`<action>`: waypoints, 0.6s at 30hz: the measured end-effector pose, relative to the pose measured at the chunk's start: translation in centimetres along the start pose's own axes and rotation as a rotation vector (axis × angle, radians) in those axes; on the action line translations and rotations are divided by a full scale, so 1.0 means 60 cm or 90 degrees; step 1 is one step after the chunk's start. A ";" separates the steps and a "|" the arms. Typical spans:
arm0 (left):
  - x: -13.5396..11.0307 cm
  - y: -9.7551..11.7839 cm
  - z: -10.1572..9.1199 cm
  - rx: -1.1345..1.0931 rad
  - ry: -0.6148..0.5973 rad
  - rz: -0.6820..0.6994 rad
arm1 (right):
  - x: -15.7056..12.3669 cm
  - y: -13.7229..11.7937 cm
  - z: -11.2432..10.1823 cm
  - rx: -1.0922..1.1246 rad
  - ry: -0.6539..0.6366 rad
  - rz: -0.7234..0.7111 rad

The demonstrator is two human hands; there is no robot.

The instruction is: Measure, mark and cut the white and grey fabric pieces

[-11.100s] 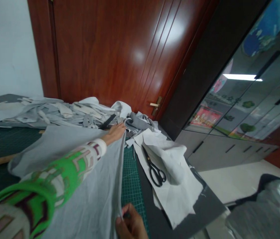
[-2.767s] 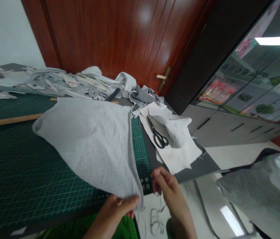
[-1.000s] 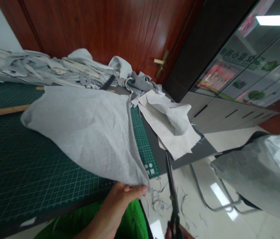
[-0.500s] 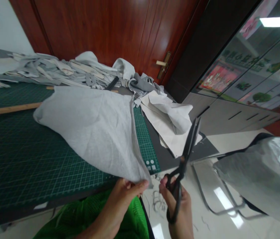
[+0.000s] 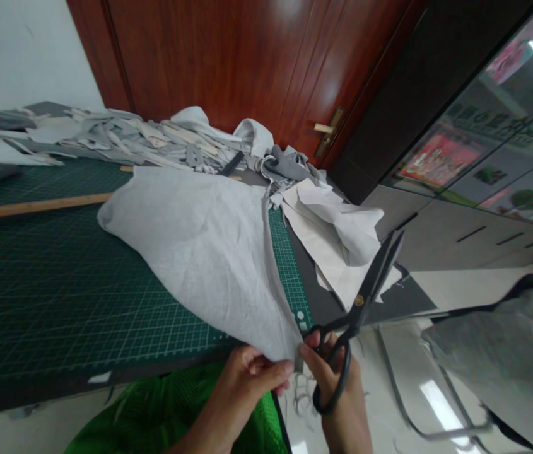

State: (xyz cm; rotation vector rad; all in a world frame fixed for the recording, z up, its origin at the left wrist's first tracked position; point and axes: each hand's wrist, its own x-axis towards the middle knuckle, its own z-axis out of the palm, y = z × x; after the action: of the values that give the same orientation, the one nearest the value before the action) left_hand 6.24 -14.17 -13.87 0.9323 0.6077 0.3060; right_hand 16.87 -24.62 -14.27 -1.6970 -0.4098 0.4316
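A large light grey cloth [image 5: 204, 252] lies spread on the green cutting mat [image 5: 48, 277], its near corner hanging over the table's front edge. My left hand [image 5: 251, 378] pinches that corner, fingers closed on it. Just to the right, my right hand [image 5: 337, 391] grips the handles of black scissors [image 5: 361, 302]. The blades are slightly parted and point up and to the right, away from the cloth. Both hands are close together at the table's near edge.
A white cloth piece [image 5: 342, 246] lies on the table's right end. Grey fabric scraps [image 5: 152, 139] are heaped at the back, and a wooden ruler [image 5: 34, 207] lies at the left. Behind stand a red door [image 5: 247, 63] and cabinets. A grey-draped chair [image 5: 507, 353] is at the right.
My right hand has taken the scissors off the white cloth and brought them up beside my left hand. The scissors now sit closer to the cloth's corner, which my left hand keeps holding.
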 end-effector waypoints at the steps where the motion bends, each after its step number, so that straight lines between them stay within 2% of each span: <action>1: -0.001 0.001 0.002 -0.018 0.000 -0.006 | 0.000 -0.001 -0.001 0.005 -0.002 0.007; 7: -0.001 0.008 0.016 -0.137 -0.097 -0.036 | -0.002 -0.006 0.003 0.109 -0.029 0.026; 14: 0.002 0.004 0.015 -0.134 -0.011 -0.056 | 0.001 0.007 0.001 0.119 -0.029 0.048; 18: 0.006 -0.007 0.004 -0.066 -0.026 -0.076 | 0.009 0.016 -0.003 0.114 -0.033 0.041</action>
State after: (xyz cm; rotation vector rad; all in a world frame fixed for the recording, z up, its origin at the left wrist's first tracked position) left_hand 6.67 -14.41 -14.22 0.7975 0.6019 0.2091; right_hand 17.44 -24.66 -15.20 -1.5309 -0.3454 0.5442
